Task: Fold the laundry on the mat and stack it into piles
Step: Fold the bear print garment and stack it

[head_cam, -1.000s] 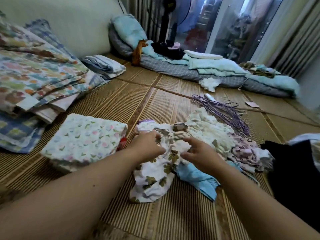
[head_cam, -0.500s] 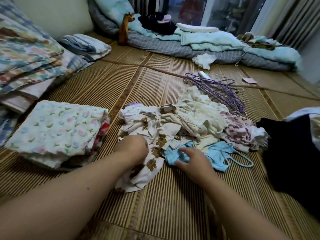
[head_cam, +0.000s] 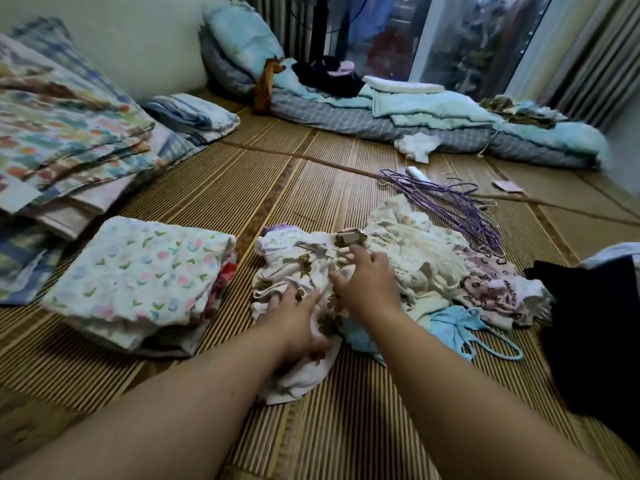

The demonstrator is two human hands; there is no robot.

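Note:
A heap of unfolded laundry lies mid-mat. At its front left is a white garment with brown flowers point(head_cam: 300, 267). My left hand point(head_cam: 297, 318) presses into its near part, with cloth bunched under the palm and fingers. Just to the right, my right hand point(head_cam: 367, 286) rests on the same garment with spread fingers. Behind it lies a cream garment point(head_cam: 419, 244). A pink leopard-print piece point(head_cam: 493, 289) and a light blue strappy top point(head_cam: 459, 329) are to the right. A folded pile topped by tulip-print cloth point(head_cam: 138, 278) stands to the left.
The striped bamboo mat point(head_cam: 242, 188) covers the floor. Purple hangers point(head_cam: 446, 202) lie behind the heap. A black garment point(head_cam: 588, 323) lies at the right edge. Stacked patterned blankets point(head_cam: 69, 133) fill the left, and bedding point(head_cam: 415, 119) runs along the back by the window.
My right hand left the light blue top and moved forward-left onto the floral garment. My left hand stayed on that garment's near part. The view tilted back up.

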